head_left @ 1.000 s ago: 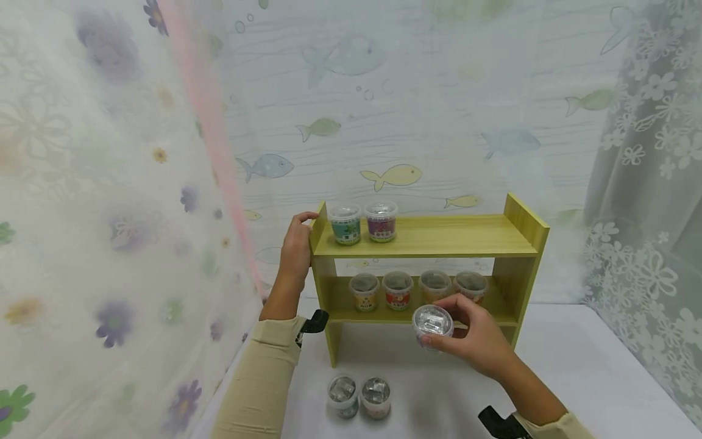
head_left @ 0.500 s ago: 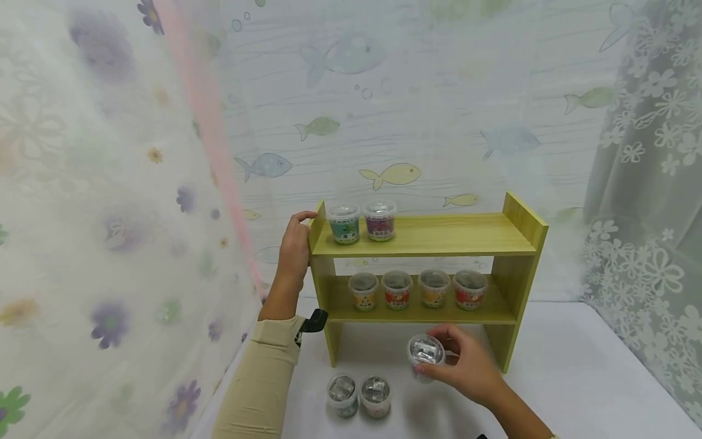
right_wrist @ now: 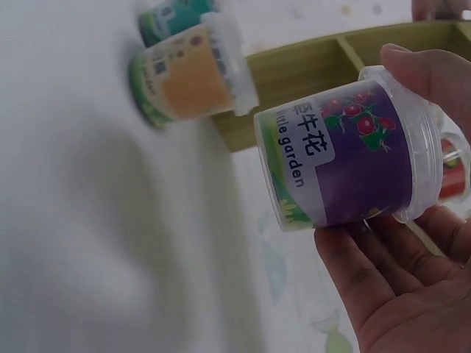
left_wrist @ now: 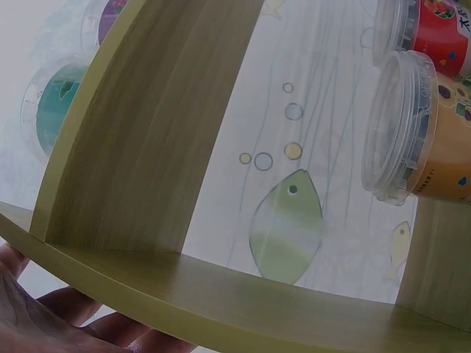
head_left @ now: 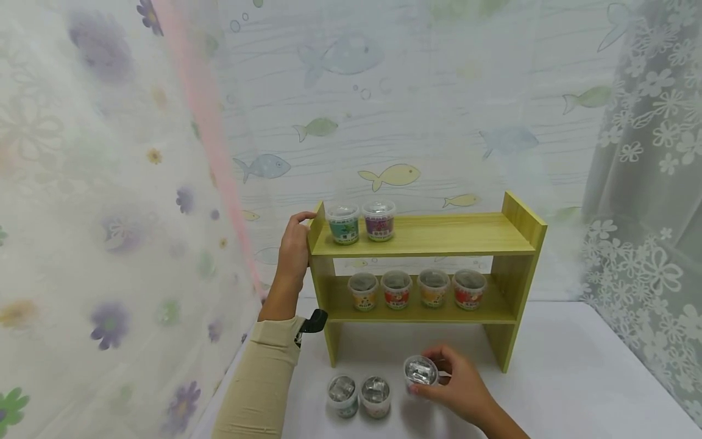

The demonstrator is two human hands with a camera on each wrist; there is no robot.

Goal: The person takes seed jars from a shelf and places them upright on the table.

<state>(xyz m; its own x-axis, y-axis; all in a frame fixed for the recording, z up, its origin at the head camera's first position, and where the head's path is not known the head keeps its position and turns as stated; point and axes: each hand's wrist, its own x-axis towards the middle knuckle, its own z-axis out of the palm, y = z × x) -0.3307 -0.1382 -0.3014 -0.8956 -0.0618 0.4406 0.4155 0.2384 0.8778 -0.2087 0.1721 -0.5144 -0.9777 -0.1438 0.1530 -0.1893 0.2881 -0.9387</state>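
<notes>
My right hand (head_left: 459, 385) holds a clear-lidded plastic cup (head_left: 420, 371) low over the white tabletop, between thumb and fingers. In the right wrist view this cup shows a purple label with red flowers and "little garden" (right_wrist: 360, 158). Two similar cups stand side by side to its left: a teal-labelled cup (head_left: 343, 393) and an orange-labelled cup (right_wrist: 195, 77). My left hand (head_left: 294, 253) grips the left side panel of a yellow-green wooden shelf (head_left: 450, 235), fingers bent at its upper edge. In the left wrist view its fingers (left_wrist: 110, 329) lie along the panel's outer face.
On the top board stand a teal cup (head_left: 344, 227) and a purple cup (head_left: 379, 223) at the left. Several orange and red cups (head_left: 397, 292) line the lower board. A fish-patterned curtain (head_left: 428, 91) hangs behind, and a flowered curtain (head_left: 109, 244) is at the left.
My right hand has brought the purple-labelled cup down and slightly left, from in front of the lower board to near the two cups on the table. The left hand stays at the shelf panel.
</notes>
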